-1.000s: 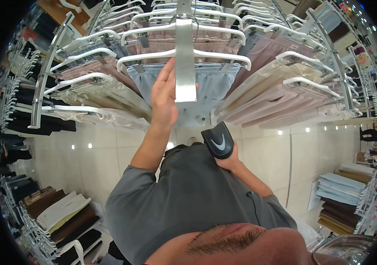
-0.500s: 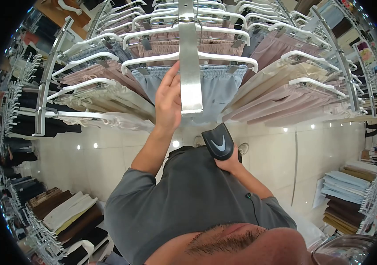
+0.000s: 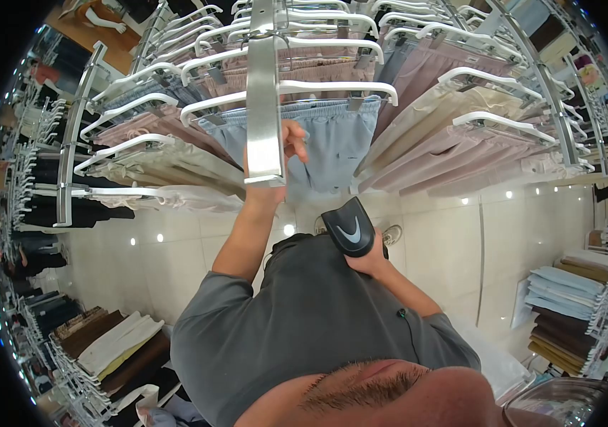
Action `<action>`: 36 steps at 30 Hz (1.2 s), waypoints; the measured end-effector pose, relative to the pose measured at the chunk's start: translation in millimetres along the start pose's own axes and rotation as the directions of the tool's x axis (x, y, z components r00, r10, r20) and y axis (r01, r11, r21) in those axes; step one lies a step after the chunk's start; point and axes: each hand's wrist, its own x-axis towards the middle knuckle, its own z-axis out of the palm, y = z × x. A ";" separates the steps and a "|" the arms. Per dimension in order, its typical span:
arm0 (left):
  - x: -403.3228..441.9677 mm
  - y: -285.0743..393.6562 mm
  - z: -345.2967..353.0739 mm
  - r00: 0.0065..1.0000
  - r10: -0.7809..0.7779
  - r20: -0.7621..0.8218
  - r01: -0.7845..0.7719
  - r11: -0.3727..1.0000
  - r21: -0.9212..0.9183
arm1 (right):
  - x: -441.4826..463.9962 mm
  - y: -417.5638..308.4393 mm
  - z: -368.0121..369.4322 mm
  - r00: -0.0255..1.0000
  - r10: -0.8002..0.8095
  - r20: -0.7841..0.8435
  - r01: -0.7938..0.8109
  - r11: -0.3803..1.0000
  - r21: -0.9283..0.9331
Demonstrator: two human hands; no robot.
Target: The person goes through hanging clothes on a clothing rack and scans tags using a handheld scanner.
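Observation:
In front of me a light blue pair of elastic-waist pants hangs by clips from a white hanger. Partly hidden behind a metal display bar, my left hand is raised in front of these pants. Its visible fingers are bent and apart, with nothing seen in them; whether they touch the fabric I cannot tell. Low by my waist, my right hand is wrapped round a black handheld scanner with a grey curved mark. The scanner's head points up toward the rack.
White hangers with pink, cream and blue pants fill both sides of the rack, between metal side rails. Folded clothes are stacked at the right, and more folded garments lie at the left. Pale tiled floor shows below.
The display bar and rack have shifted left in view. My left hand has gone from fingers stretched up at the waistband to bent fingers lower down, behind the bar. My right hand keeps the scanner.

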 end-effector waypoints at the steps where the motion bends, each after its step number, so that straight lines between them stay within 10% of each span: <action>1: 1.3 -1.9 -2.3 0.999 0.023 -0.029 -0.023 1.000 -0.009 | -0.7 2.6 -2.5 1.000 -0.001 -0.004 0.001 1.000 0.002; 20: -12.7 -7.7 42.6 0.954 0.278 -0.110 -0.248 0.941 0.229 | -0.8 6.5 -49.3 0.958 -0.272 -0.091 0.277 0.960 0.046; 36: -48.8 -84.0 177.6 0.992 0.116 0.052 -0.125 0.961 0.246 | -34.6 71.7 -186.9 0.892 -0.450 -0.049 0.452 0.891 0.037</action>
